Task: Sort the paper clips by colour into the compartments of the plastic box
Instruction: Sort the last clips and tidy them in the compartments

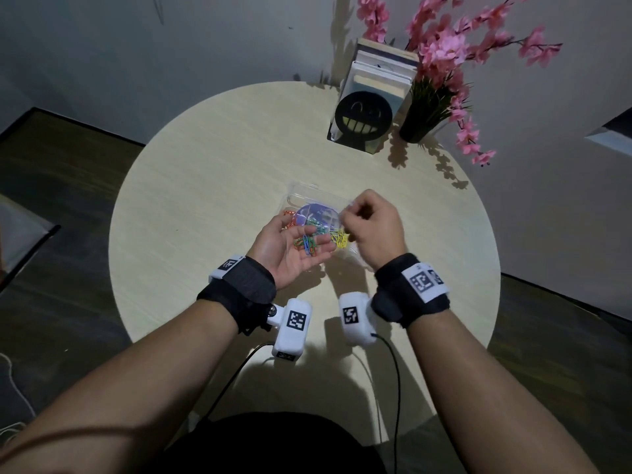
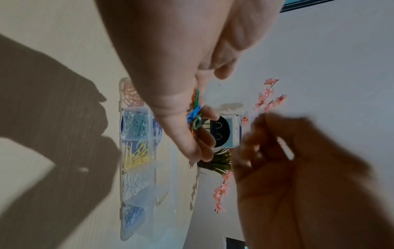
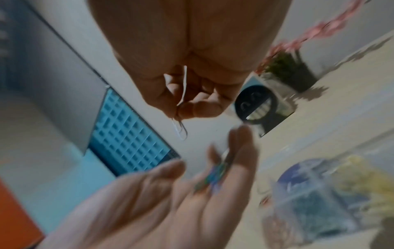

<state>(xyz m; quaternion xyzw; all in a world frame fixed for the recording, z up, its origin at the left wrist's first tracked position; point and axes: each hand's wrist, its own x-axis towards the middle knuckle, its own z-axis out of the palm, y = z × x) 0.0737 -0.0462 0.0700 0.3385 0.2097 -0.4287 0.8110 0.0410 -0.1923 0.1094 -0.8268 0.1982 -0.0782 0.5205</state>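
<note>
Round pale-wood worktop [image 1: 191, 186] against a grey wall, lit from above, hard shadows under both wrists.

Nearest: left hand [image 1: 290, 249] palm-up w/ fingers relaxed, cradling a small heap of mixed paper clips [image 1: 307, 246], blue, green, orange. Nothing pinches them; they just lie on the palm and fingers, over the near edge of the box. Risk no. 1: any tilt of that palm and the heap slides off, either onto the worktop or straight into whichever compartment is below, mixing colours already sorted.

Just beyond, right hand [image 1: 371, 222] w/ its grip closed in a fingertip pinch on one white paper clip [image 3: 183, 87], raised above the box. Thin wire, small contact; I'd guess it could twist out or snag another clip. The wrist view is blurred, so can't tell if only one clip is held.

Under both hands: clear plastic box [image 2: 122, 94]. Left wrist view shows its row of compartments: orange, pale blue-green, yellow clips [image 2: 136, 155], white clips [image 2: 133, 186], then blue. Risk no. 2: white sits right beside yellow w/ low dividers, so a release from height may bounce the clip into the wrong cell. Box is light-looking; a knock from the hand could shift it.

Far: smiley-face bookend [image 1: 363, 115] w/ books, vase of pink flowers [image 1: 444, 46], well apart, no hazard.
</note>
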